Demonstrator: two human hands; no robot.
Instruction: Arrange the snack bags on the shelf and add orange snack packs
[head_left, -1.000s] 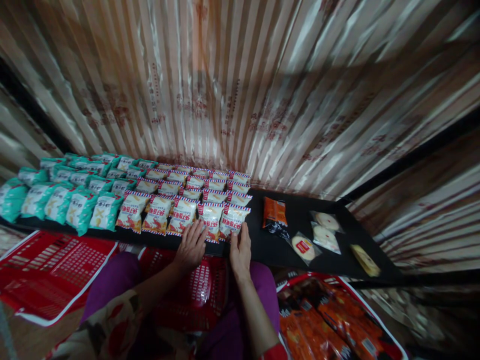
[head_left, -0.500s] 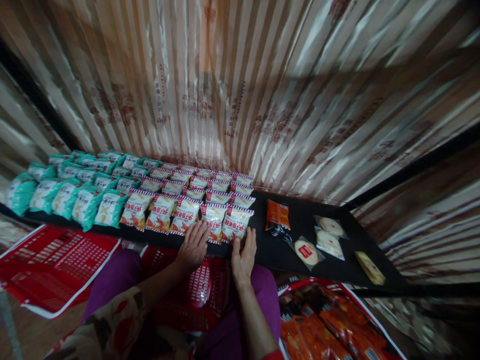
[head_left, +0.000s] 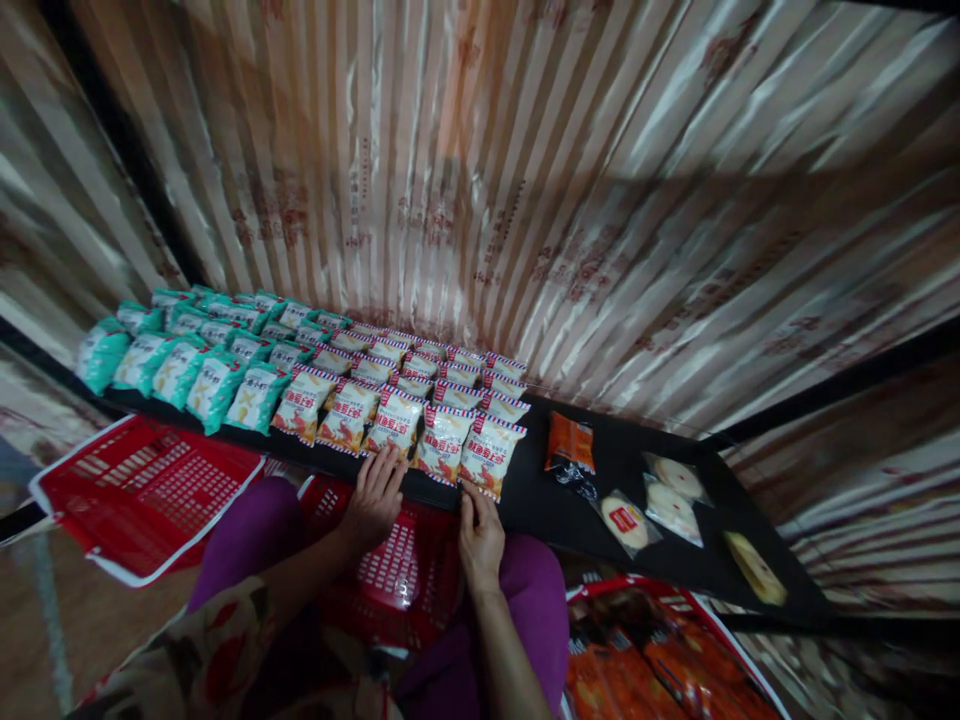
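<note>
Snack bags, white and orange, in rows: front row at the fingertips. Left hand: fingers extended, slightly apart, at a bag's lower edge. Right hand: fingers bent by the end bag's lower corner; grip cannot be told. Green bags: left of both hands' fingers.

Head-worn view, facing forward, angled down
</note>
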